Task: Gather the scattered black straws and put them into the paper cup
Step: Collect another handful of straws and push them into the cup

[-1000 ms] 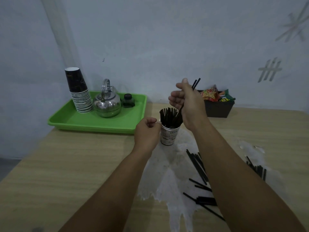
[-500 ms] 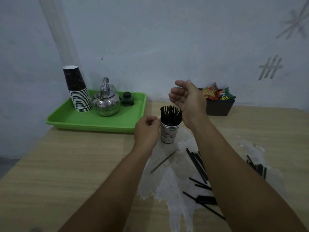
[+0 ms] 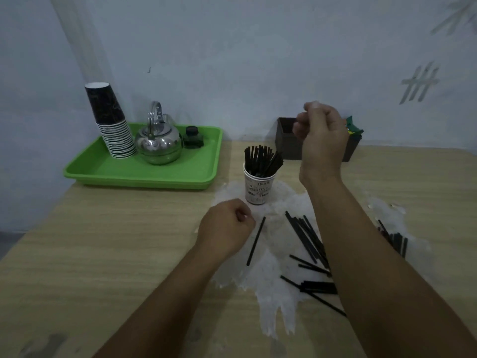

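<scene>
A white printed paper cup (image 3: pixel 258 188) stands mid-table, packed with upright black straws (image 3: pixel 262 160). One loose straw (image 3: pixel 256 241) lies just right of my left hand (image 3: pixel 225 228), which rests curled on the table in front of the cup and holds nothing. My right hand (image 3: pixel 321 136) hovers above and right of the cup, fingers loosely closed and empty. Several scattered straws (image 3: pixel 307 239) lie by my right forearm, another bunch (image 3: pixel 317 287) nearer me, and more straws (image 3: pixel 396 240) show to the right of the arm.
A green tray (image 3: pixel 144 174) at the back left carries a stack of paper cups (image 3: pixel 111 122), a steel kettle (image 3: pixel 158 142) and a small dark jar (image 3: pixel 193 136). A dark box (image 3: pixel 286 140) with snack packets stands behind my right hand. White worn patches mark the wooden table (image 3: pixel 116 241).
My right hand dropped its straws into the cup and drew back to the right, closing loosely. One straw fell onto the table. My left hand left the cup and moved toward me beside that straw.
</scene>
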`<state>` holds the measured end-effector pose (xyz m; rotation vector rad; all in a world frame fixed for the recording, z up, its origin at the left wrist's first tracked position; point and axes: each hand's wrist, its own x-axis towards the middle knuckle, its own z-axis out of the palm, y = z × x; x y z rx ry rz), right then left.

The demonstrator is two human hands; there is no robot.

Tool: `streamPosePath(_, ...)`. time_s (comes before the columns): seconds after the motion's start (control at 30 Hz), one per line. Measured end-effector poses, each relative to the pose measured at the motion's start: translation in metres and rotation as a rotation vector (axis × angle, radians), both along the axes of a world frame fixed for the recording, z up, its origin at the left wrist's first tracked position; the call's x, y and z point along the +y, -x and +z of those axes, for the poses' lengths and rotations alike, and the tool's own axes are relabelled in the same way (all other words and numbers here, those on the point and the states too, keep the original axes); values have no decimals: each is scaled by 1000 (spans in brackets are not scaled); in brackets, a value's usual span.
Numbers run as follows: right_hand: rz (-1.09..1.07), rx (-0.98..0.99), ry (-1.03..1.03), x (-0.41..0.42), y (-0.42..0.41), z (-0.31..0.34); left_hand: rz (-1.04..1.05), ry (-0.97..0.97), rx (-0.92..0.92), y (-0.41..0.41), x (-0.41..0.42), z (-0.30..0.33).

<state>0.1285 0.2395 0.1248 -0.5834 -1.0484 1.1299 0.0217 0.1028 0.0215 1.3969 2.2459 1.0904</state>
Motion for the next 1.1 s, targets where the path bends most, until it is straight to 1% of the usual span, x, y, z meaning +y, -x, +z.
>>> streamPosePath(0.07, -82, -38, 27, -8, -13, -8, -42, 37, 143, -7, -11, -3)
streamPosePath(0.13, -122, -88, 98, -16, -25, -22, -59, 59, 258, -12, -19, -6)
streamPosePath(0.27, -140, -265, 246, -34, -46, -55, -50, 71, 457, -22, -27, -9)
streamPosePath(0.37, -150, -291, 324, -42, -60, -70, -18, 174, 637, -35, -29, -8)
streamPosePath(0.43, -148, -290, 350, -46, -65, -77, -13, 228, 684, -44, -29, -6)
streamPosePath(0.5, -130, -311, 362, -49, -67, -81, 11, 194, 711, -46, -27, -8)
streamPosePath(0.63, -83, -375, 360, -49, -63, -86, -2, 232, 726, -39, -27, -20)
streamPosePath(0.7, -56, -427, 351, -46, -58, -88, 31, 197, 651, -32, -28, -20)
streamPosePath(0.73, -39, -462, 344, -43, -55, -90, 58, 146, 565, -27, -27, -17)
streamPosePath(0.83, 22, -603, 308, -33, -44, -93, 96, -29, 209, -10, -25, -7)
streamPosePath(0.97, 190, -819, 246, -21, -28, -96, 111, -271, -227, 4, -20, 15)
streamPosePath(1.03, 251, -865, 186, -20, -21, -98, 132, -364, -482, 11, -12, 25)
streamPosePath(1.1, 287, -837, 136, -23, -15, -101, 140, -456, -704, 17, -2, 37)
